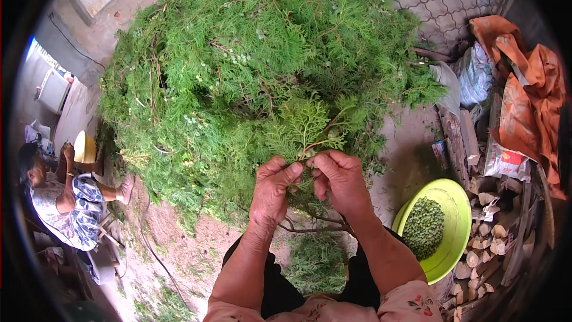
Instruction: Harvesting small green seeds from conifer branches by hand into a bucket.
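Note:
A flat green conifer sprig with a reddish-brown stem stands up from between my two hands. My left hand pinches the base of its stem between thumb and forefinger. Close beside it, almost touching, my right hand is closed in a pinch at the same stem. Whatever lies between the right fingertips is too small to make out. Behind the sprig rises a large heap of cut conifer branches, with small pale green cones among the leaves.
A yellow-green basin holding many small green cones stands at my right. Beyond it are stacked firewood, an orange cloth and sacks. At the left a person sits with a yellow bowl. Loose greenery lies between my legs.

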Available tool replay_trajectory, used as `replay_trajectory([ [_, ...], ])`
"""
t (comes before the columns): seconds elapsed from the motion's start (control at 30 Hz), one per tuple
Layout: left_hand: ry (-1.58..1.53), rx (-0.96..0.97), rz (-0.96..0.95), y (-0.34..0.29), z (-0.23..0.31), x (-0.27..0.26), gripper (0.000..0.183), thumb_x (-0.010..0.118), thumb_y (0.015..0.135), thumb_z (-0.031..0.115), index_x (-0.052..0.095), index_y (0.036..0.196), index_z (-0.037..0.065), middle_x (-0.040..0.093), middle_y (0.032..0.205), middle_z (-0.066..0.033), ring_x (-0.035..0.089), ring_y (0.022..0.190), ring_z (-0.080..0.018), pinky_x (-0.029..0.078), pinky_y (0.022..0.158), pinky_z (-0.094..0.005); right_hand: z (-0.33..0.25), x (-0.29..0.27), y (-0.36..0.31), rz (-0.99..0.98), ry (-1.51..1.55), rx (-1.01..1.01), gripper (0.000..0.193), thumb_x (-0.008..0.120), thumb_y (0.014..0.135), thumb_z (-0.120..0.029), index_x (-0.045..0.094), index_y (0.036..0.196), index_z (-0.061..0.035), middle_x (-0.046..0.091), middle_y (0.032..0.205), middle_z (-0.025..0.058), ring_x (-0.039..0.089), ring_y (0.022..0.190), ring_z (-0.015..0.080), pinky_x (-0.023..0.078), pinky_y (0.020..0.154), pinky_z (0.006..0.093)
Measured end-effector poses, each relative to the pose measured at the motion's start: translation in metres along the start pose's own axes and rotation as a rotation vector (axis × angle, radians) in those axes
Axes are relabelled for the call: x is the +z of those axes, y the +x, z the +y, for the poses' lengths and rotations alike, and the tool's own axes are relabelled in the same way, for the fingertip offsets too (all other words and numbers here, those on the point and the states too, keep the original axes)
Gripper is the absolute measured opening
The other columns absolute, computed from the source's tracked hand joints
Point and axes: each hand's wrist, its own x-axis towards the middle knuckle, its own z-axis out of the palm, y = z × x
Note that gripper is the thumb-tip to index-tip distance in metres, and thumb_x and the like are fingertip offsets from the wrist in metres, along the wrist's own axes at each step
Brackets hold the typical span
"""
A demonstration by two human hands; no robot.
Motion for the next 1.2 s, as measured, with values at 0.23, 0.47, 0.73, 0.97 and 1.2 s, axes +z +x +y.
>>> replay_trajectory([
  [0.23, 0.002, 0.101, 0.076, 0.002, -0.005, 0.008, 0.014, 0.063, 0.079, 0.004, 0.057, 0.067, 0.009, 0.06, 0.068, 0.0015, 0.051, 0.059, -0.0037, 0.041, 0.054, -0.019, -0.006, 0.003, -0.002, 0.072, 0.221, -0.097, 0.017, 0.055, 0.086, -0.017, 0.055, 0.091, -0.0006, 0.052, 0.069, 0.0027, 0.051, 0.056, 0.0079, 0.039, 0.045, 0.0217],
  [0.47, 0.107, 0.213, 0.044, 0.001, -0.011, 0.005, 0.018, 0.063, 0.078, 0.002, 0.058, 0.063, 0.01, 0.059, 0.064, 0.0031, 0.05, 0.056, -0.0028, 0.041, 0.052, -0.0189, -0.002, 0.003, 0.0, -0.008, -0.101, -0.133, 0.015, 0.056, 0.085, -0.016, 0.056, 0.088, -0.0019, 0.052, 0.068, -0.0011, 0.046, 0.053, 0.0036, 0.034, 0.044, 0.0159],
  [0.73, -0.006, 0.016, 0.064, 0.0, 0.0, 0.006, 0.014, 0.07, 0.068, 0.005, 0.059, 0.063, 0.012, 0.061, 0.066, 0.0006, 0.049, 0.052, -0.0066, 0.037, 0.047, -0.0224, 0.005, -0.009, 0.0, -0.068, 0.15, 0.069, 0.017, 0.051, 0.088, -0.019, 0.055, 0.086, -0.0029, 0.052, 0.07, 0.0027, 0.046, 0.047, 0.008, 0.032, 0.038, 0.0211],
  [0.97, -0.084, -0.111, 0.11, -0.004, 0.007, 0.0, 0.019, 0.073, 0.065, 0.006, 0.057, 0.074, 0.011, 0.062, 0.072, -0.002, 0.052, 0.057, -0.0089, 0.036, 0.046, -0.0228, 0.006, -0.01, 0.0, -0.178, 0.276, 0.041, 0.016, 0.053, 0.087, -0.018, 0.053, 0.091, -0.0026, 0.055, 0.076, 0.0035, 0.049, 0.054, 0.0122, 0.035, 0.043, 0.0252],
  [1.2, -0.036, -0.195, 0.064, 0.0, 0.005, 0.0, 0.044, 0.075, 0.061, 0.003, 0.046, 0.093, 0.007, 0.051, 0.067, -0.0026, 0.045, 0.053, -0.0107, 0.035, 0.046, -0.0229, 0.011, -0.023, -0.006, -0.114, 0.198, 0.047, 0.03, 0.057, 0.082, -0.007, 0.049, 0.111, -0.0072, 0.058, 0.099, 0.0055, 0.055, 0.085, 0.0163, 0.047, 0.067, 0.032],
])
